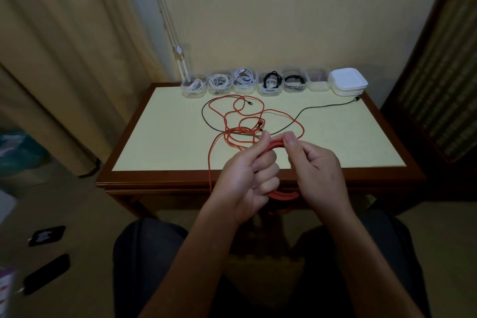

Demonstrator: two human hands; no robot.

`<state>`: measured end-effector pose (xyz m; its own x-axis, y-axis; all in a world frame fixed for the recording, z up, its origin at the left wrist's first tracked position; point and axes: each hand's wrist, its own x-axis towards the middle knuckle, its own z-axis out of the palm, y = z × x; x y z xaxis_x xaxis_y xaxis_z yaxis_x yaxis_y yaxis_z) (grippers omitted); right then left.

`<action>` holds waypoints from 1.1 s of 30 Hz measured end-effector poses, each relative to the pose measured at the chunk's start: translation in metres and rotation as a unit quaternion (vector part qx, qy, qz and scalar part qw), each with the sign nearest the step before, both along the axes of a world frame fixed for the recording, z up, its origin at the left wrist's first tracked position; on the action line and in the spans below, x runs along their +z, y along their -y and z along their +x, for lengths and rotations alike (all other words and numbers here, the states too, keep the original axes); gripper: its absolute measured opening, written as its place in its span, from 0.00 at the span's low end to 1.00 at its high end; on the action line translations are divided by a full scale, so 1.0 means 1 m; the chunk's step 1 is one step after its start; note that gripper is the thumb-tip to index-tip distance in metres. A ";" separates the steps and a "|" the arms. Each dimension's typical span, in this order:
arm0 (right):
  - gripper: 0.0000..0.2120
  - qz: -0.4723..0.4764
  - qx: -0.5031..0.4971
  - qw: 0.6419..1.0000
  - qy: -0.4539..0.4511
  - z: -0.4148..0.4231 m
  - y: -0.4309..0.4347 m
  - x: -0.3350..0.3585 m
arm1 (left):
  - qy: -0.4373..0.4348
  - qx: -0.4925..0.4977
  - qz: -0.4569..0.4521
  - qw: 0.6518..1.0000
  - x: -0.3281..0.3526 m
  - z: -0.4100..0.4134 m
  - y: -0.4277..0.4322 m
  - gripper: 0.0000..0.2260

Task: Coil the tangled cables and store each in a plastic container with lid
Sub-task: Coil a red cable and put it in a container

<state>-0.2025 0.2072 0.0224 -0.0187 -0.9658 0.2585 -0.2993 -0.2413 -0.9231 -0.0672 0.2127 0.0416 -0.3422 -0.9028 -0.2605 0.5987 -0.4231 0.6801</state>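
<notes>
My left hand (247, 175) grips a partly wound coil of orange cable (277, 144) above the table's near edge. At the top of that coil my right hand (313, 165) pinches the loops between thumb and fingers. The uncoiled orange cable (240, 121) trails from my left hand into a tangle on the table, crossed by a thin dark cable (307, 110). Along the back edge stands a row of clear plastic containers (242, 81) without lids, several holding white or black coiled cables; one container (318, 82) looks empty. White lids (348, 81) are stacked at the right end.
The yellow-topped table (160, 137) has a brown wooden rim. A curtain (64, 59) hangs at the left and dark furniture (444, 72) stands at the right. Dark flat objects (46, 273) lie on the floor at lower left. My knees sit below the table.
</notes>
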 end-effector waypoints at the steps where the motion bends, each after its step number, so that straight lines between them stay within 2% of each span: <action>1: 0.24 0.006 0.002 1.000 0.007 0.000 0.001 0.000 | -0.009 0.009 0.007 1.000 0.001 0.001 0.001 0.10; 5: 0.19 0.008 -0.020 1.000 0.011 -0.010 0.005 0.000 | -0.099 0.061 0.046 0.992 0.006 0.013 0.008 0.15; 9: 0.14 0.018 -0.054 0.998 -0.030 -0.031 0.008 -0.008 | -0.198 0.122 0.059 0.971 0.012 0.047 0.014 0.15; 14: 0.08 0.034 -0.115 0.992 -0.043 -0.055 0.012 -0.020 | -0.260 0.239 0.062 0.933 0.012 0.099 0.015 0.16; 16: 0.08 0.027 -0.138 0.989 -0.055 -0.062 0.012 -0.021 | -0.257 0.284 0.066 0.921 0.013 0.110 0.012 0.17; 19: 0.06 0.021 -0.151 0.984 -0.093 -0.061 0.010 -0.020 | -0.186 0.341 0.067 0.919 0.016 0.110 0.009 0.17; 22: 0.06 0.012 -0.152 0.977 -0.149 -0.055 0.008 -0.021 | -0.085 0.374 0.061 0.922 0.014 0.102 0.010 0.14; 26: 0.07 -0.020 -0.127 0.962 -0.242 -0.048 0.008 -0.024 | 0.062 0.417 0.018 0.907 0.016 0.081 0.011 0.12; 29: 0.10 -0.048 -0.082 0.956 -0.279 -0.036 0.005 -0.023 | 0.193 0.397 -0.033 0.897 0.014 0.060 0.009 0.14; 33: 0.16 -0.054 -0.042 0.967 -0.245 -0.017 -0.002 -0.016 | 0.354 0.313 -0.120 0.873 0.004 0.039 0.006 0.17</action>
